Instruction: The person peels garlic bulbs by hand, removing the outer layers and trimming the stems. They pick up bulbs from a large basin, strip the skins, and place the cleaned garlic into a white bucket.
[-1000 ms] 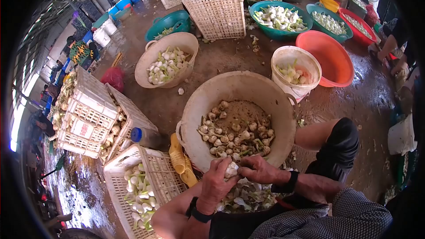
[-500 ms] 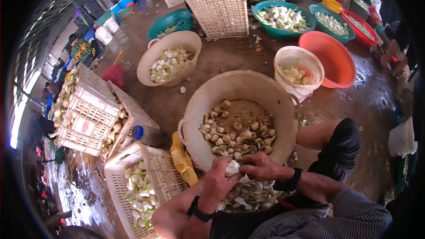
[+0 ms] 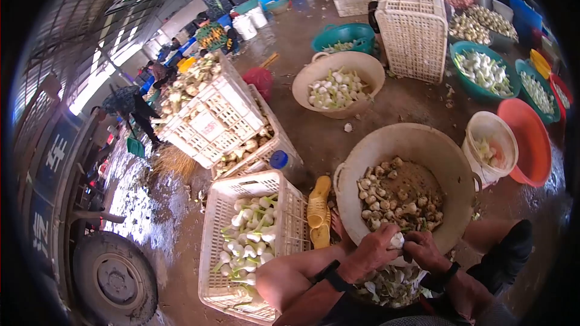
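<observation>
My left hand (image 3: 376,250) is closed around a white garlic bulb (image 3: 396,241) at the near rim of a large beige tub (image 3: 350,193). From the right, my right hand (image 3: 425,250) is pressed against the same bulb, its fingers bent together. Inside the tub lie several unpeeled garlic bulbs (image 3: 396,208) with brownish skins. Below my hands is a heap of loose peelings (image 3: 393,287). The fingertips partly hide the bulb.
A white crate (image 3: 208,265) of cleaned garlic stands at the left, beside yellow sandals (image 3: 318,211). Stacked crates (image 3: 208,124), a bucket (image 3: 477,163), an orange basin (image 3: 531,145) and a beige basin (image 3: 302,87) surround the tub. A person (image 3: 130,105) stands far left.
The view has swung left, so the scene sits further right and a truck wheel shows at lower left. Both hands still hold the bulb over the tub's near rim.
</observation>
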`<state>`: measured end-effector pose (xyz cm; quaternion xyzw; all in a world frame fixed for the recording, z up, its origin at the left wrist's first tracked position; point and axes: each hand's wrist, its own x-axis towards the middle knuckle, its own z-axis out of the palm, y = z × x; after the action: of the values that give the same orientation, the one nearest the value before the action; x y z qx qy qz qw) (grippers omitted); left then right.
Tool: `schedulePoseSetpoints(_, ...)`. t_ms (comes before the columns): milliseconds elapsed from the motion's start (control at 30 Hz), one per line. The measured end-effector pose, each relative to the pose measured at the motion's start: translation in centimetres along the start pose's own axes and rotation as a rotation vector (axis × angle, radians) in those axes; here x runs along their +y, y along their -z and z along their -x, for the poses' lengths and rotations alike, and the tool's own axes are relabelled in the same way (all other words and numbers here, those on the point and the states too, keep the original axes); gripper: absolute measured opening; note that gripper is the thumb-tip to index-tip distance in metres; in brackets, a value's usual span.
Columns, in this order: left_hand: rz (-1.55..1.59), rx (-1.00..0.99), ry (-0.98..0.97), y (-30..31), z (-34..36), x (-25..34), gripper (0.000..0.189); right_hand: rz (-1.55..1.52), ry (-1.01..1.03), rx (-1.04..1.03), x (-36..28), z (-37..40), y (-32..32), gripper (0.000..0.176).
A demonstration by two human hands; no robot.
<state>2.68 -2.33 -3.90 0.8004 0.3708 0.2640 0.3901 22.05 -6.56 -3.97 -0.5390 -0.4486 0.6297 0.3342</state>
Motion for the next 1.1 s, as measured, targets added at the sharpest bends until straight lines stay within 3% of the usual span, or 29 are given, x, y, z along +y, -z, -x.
schedulePoseSetpoints(133, 0.182, 0.071, -0.009, 1.5, 0.0, 0.5, 0.053, 0.01, 0.062, 0.0, 1.1, -0.4, -0.2, 0.018)
schedulePoseSetpoints(233, 0.63, 0.092, 0.13, 2.4, -0.3, 0.9, 0.048, 0.264, 0.095, -0.035, 4.3, -1.1, 0.4, 0.025)
schedulePoseSetpoints(300, 0.797, 0.052, 0.405, 3.5, -0.2, 0.6, 0.049, 0.406, 0.117, -0.069, 7.3, -1.0, 1.6, 0.029)
schedulePoseSetpoints(333, 0.72, 0.027, 0.414, 2.6, -0.6, 1.2, 0.046, 0.44, 0.124, -0.092, 7.9, -0.6, 1.8, 0.03)
schedulePoseSetpoints(367, 1.164, 0.137, 0.403, 4.3, -0.1, 1.6, 0.044, 0.644, 0.226, -0.136, 8.4, -1.1, 1.2, 0.031)
schedulePoseSetpoints(400, 1.233, 0.138, 0.341, 4.6, 0.0, 1.4, 0.046, 0.851, 0.331, -0.196, 8.2, -1.8, 0.4, 0.031)
schedulePoseSetpoints(467, 1.387, 0.133, 0.226, 5.0, 0.1, 1.9, 0.054, 0.82, 0.303, -0.172, 6.4, -1.3, 0.1, 0.025)
schedulePoseSetpoints(533, 1.388, 0.105, 0.197, 5.0, 0.1, 2.0, 0.058, 0.333, 0.303, -0.006, 5.0, -1.2, -0.1, 0.023)
schedulePoseSetpoints(567, 1.387, 0.096, 0.162, 5.0, 0.1, 2.0, 0.063, 0.332, 0.298, 0.002, 4.0, -1.0, 0.1, 0.023)
schedulePoseSetpoints(633, 1.382, 0.086, 0.194, 4.9, 0.0, 2.1, 0.07, -0.001, 0.22, -0.012, 1.5, -0.5, 0.7, 0.023)
schedulePoseSetpoints(700, 1.373, 0.075, 0.227, 4.8, -0.1, 2.1, 0.077, -0.053, 0.211, -0.013, -0.9, 0.1, 1.3, 0.024)
schedulePoseSetpoints(800, 1.375, 0.041, 0.23, 4.3, -0.1, 2.0, 0.065, -0.121, 0.237, -0.039, -1.7, 0.8, 2.2, 0.027)
schedulePoseSetpoints(867, 1.291, 0.055, 0.307, 4.1, -0.3, 2.0, 0.073, 0.029, 0.304, -0.092, -3.3, 1.8, 1.9, 0.033)
schedulePoseSetpoints(900, 1.292, 0.047, 0.313, 4.0, -0.3, 2.0, 0.073, 0.238, 0.511, -0.033, -3.3, 1.7, 1.9, 0.034)
schedulePoseSetpoints(1100, 1.29, -0.003, 0.326, 3.7, -0.3, 1.6, 0.069, 0.09, 0.33, -0.226, -2.5, 1.4, 2.7, 0.03)
